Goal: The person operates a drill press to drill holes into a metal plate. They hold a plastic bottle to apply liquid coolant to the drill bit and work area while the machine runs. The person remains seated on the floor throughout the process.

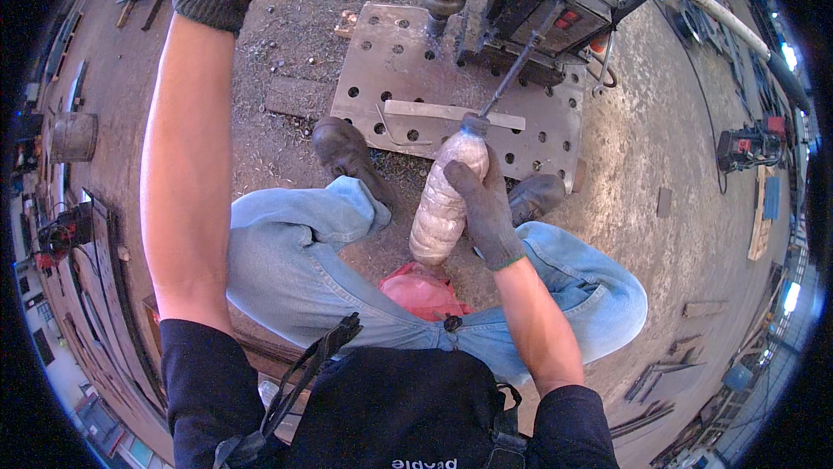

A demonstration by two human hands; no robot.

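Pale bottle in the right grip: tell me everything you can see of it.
The bottle is long, rounded and whitish, its creased, ringed walls looking like cloudy plastic, with a narrower grey-blue neck. It slants, neck toward the picture's upper right, overlapping the perforated metal plate in view. The gloved right grip holds its right side. A thin dark rod lines up with the neck; whether they join is unclear.

A metalworking workshop, in a round fisheye view. At top centre, a heavy drilling machine [538,18] stands over a perforated steel plate [375,70] with rows of round holes. The worn floor [642,157] is gritty with dirt and small debris. Loose bars [664,371] lie at lower right, long flat pieces at far left, and a red-and-black machine [748,148] at far right.
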